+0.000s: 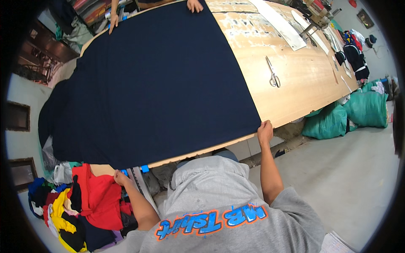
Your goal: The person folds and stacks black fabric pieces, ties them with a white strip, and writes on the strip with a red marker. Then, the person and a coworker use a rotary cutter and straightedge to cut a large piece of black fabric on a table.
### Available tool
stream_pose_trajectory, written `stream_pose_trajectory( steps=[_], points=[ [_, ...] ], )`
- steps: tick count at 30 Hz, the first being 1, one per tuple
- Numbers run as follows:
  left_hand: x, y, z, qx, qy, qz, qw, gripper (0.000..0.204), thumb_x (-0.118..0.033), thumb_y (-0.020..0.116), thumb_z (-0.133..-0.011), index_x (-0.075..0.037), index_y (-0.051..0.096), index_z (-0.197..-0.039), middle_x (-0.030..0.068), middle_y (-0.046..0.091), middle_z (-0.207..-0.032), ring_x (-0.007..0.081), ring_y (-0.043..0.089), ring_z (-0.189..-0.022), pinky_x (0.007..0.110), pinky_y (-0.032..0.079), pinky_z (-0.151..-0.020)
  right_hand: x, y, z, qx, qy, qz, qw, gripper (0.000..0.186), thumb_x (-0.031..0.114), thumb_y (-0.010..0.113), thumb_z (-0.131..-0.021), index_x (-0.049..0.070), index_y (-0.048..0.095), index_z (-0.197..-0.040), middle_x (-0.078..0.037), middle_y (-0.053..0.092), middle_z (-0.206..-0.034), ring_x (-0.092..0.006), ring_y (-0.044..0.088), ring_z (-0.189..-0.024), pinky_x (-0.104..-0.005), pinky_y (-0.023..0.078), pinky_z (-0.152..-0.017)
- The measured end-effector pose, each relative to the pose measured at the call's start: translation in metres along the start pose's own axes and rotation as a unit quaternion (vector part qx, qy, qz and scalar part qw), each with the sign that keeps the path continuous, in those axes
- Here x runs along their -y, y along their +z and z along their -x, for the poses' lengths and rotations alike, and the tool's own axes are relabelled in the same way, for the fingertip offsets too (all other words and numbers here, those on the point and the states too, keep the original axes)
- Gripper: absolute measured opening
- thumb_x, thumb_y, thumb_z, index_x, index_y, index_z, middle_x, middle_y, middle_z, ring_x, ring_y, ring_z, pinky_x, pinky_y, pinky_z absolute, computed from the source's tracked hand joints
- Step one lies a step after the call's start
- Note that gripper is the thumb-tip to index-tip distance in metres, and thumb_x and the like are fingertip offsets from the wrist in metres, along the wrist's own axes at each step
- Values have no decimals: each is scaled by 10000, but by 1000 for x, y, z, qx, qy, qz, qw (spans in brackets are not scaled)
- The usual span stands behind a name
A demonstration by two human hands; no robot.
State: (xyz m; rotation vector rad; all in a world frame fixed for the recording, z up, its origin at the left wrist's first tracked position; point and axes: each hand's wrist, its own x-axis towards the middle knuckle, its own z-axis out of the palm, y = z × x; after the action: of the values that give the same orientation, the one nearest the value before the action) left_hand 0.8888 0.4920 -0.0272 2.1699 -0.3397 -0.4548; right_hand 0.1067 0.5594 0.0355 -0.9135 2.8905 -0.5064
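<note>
A large dark navy fabric sheet (168, 80) lies spread over the wooden table (295, 76), its left part hanging past the table's end. My right hand (265, 132) pinches the fabric's near right corner at the table edge. At the near left, my left hand (121, 177) is closed on the fabric's near edge, beside a red cloth. Across the table, a co-worker's hand (195, 6) lies flat on the far right part of the fabric. The co-worker's other hand (114, 22) touches its far left edge.
Metal scissors (273, 74) lie on the bare wood right of the fabric. Beyond them are long white pattern strips (280, 25) and a cutting machine (314, 17). Green sacks (327, 122) stand on the floor at right. Colourful clothes (63, 211) are heaped at near left.
</note>
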Motion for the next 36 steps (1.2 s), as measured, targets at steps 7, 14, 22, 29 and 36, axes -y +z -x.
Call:
stream_pose_trajectory(
  steps=[7,14,22,29,36],
  points=[
    [-89,74,160,38,346,-72,935,257,-147,551,-1046,-35,676,-1239,139,662,-1162,270,654,-1022,370,524,-866,79,9,-21,-49,-232,-103,966,349,114,617,-982,-12,594,-1307,-251,550,-1405,-431,492,-1352,-535,376,-1156],
    [-128,153,268,134,399,-192,887,442,-234,577,-1058,-40,539,-1454,206,524,-1489,401,468,-1396,501,356,-1174,203,63,-80,71,-443,-141,882,518,247,521,-1082,93,441,-1571,-221,328,-1666,-390,249,-1578,-541,217,-1283],
    [-110,145,276,200,345,-308,864,577,-254,536,-1076,-72,383,-1602,215,309,-1687,407,273,-1565,504,248,-1269,205,84,-160,67,-326,-27,942,598,405,419,-1112,166,330,-1653,-155,221,-1735,-355,172,-1611,-585,122,-1289],
    [-129,155,286,189,263,-311,894,576,-124,583,-1030,-72,414,-1578,207,314,-1687,408,268,-1568,491,255,-1272,277,92,-199,54,-307,-42,949,613,357,487,-1090,123,350,-1640,-263,250,-1695,-446,186,-1587,-645,124,-1264],
    [-142,166,287,174,271,-297,899,536,-71,581,-1002,-40,472,-1527,219,392,-1640,408,343,-1533,478,281,-1258,362,154,-265,15,-414,-72,907,562,404,489,-1088,205,421,-1609,-207,308,-1690,-391,239,-1585,-631,139,-1267]
  ],
)
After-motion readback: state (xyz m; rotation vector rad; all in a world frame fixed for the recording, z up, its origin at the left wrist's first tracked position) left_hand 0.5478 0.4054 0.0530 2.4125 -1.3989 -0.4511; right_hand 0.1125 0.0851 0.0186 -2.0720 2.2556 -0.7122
